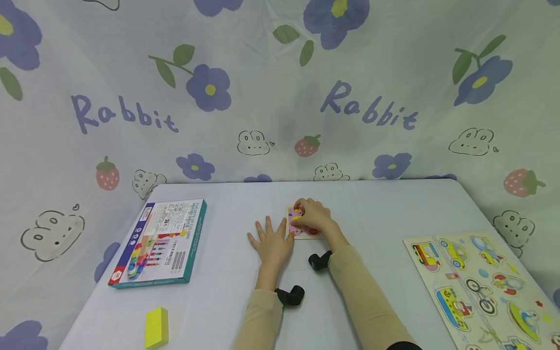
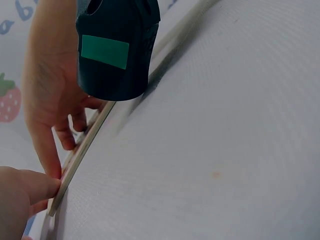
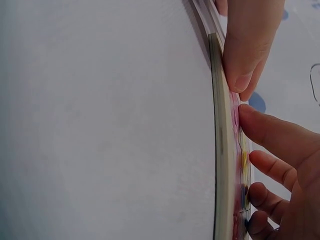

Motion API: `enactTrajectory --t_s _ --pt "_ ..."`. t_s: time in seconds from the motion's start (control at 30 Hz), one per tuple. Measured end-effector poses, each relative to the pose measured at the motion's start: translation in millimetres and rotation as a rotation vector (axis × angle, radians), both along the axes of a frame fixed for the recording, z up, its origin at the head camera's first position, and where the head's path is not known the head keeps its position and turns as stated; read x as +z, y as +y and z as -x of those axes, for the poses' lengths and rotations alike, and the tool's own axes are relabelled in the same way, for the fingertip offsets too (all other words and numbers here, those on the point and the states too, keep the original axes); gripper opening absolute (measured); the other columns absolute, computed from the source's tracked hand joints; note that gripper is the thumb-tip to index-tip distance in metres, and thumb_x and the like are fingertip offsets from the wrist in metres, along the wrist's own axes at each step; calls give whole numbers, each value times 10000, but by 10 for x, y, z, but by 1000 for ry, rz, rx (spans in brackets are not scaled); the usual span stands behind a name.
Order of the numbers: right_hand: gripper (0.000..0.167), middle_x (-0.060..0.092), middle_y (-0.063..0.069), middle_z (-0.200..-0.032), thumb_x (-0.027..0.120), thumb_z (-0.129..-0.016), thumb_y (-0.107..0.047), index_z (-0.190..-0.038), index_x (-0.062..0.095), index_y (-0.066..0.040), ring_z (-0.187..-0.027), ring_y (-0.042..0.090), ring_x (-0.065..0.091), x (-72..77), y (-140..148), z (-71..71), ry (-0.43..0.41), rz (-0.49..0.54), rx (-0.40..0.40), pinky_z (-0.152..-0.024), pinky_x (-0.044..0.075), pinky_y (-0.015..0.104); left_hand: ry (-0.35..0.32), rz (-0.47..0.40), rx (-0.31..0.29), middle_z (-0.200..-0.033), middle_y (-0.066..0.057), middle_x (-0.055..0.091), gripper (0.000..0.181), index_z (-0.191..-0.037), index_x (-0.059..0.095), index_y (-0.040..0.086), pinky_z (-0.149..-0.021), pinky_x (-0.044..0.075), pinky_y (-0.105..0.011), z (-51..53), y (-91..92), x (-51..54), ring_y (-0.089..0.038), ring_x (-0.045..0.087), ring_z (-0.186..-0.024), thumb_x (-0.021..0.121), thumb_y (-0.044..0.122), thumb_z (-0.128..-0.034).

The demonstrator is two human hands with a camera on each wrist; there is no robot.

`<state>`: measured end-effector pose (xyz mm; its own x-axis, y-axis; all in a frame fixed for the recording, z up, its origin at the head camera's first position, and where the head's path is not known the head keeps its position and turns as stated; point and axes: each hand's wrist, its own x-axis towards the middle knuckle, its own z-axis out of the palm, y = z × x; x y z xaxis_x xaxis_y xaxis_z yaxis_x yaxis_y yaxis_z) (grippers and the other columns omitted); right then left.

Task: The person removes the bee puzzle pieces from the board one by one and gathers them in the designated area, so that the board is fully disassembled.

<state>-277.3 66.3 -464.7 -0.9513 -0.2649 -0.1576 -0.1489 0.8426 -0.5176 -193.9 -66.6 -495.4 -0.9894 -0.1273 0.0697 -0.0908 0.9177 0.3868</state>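
1. The small pink board [image 1: 295, 231] lies on the worktop [image 1: 232, 209] around the centre of the frame, slightly below the middle, partly hidden by the right hand.
2. The left hand [image 1: 272, 247] is just left of it, fingers spread and straight, touching the board's near left edge; its grip is released.
3. The right hand [image 1: 316, 215] is over the board, fingers bent and fingertips on the printed face; whether its grip pinches anything there cannot be told.
4. The left wrist view shows the board edge-on at lower left, the left thumb against its lower end.
5. Both forearms wear beige sleeves [image 1: 367, 291], each with a black device [image 1: 292, 295] near the wrist.
6. At left lies a flat box [image 1: 168, 233] with a teal side; below it, at lower left, is a yellow block [image 1: 156, 328].
7. At lower right lies a large puzzle [image 1: 468, 270] with vehicle pictures.
8. A flowered cloth [image 1: 271, 92] printed "Rabbit" fills the upper frame.
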Motion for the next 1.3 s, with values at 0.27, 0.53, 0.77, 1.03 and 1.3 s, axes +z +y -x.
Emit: enactTrajectory --t_s 0.27,0.53,0.77,1.03,1.3 --pt "464 561 26 -1087 730 -734 -415 -1132 573 -235 -993 253 487 -12 2 17 2 -8 7 -837 389 514 7 -3 -2 -1486 -196 255 471 -1351 486 295 -1008 -24 -679 5 2 -4 -472 73 -1366 473 453 -907" --pt "505 553 60 -1176 731 -744 -416 -1183 568 -227 -1055 289 492 49 -15 26 -21 -28 23 -874 377 563 6 3 -5 -1486 -201 252 471 -1353 483 296 -1006 -22 -682 14 -3 -5 -473 69 -1366 471 454 -909" --pt "517 557 69 -1174 734 -749 -408 -1191 554 -210 -1067 300 502 106 -40 33 -37 -50 41 -899 355 584 -10 13 -4 -1493 -197 236 475 -1361 470 306 -1005 -36 -682 23 -6 -8 -473 57 -1367 462 462 -912" --pt "488 559 67 -1122 753 -742 -358 -1151 548 -188 -1028 293 500 120 -60 87 -72 -45 64 -928 323 542 -36 17 -3 -1499 -193 224 480 -1368 459 309 -1009 -28 -680 4 -2 15 -470 50 -1369 456 468 -916" --pt "463 548 67 -1099 773 -726 -336 -1106 551 -191 -1012 285 480 103 -50 120 -94 -13 43 -934 303 548 -37 1 -5 -1500 -192 221 479 -1369 458 306 -1010 -37 -676 0 11 37 -468 46 -1370 461 457 -915"
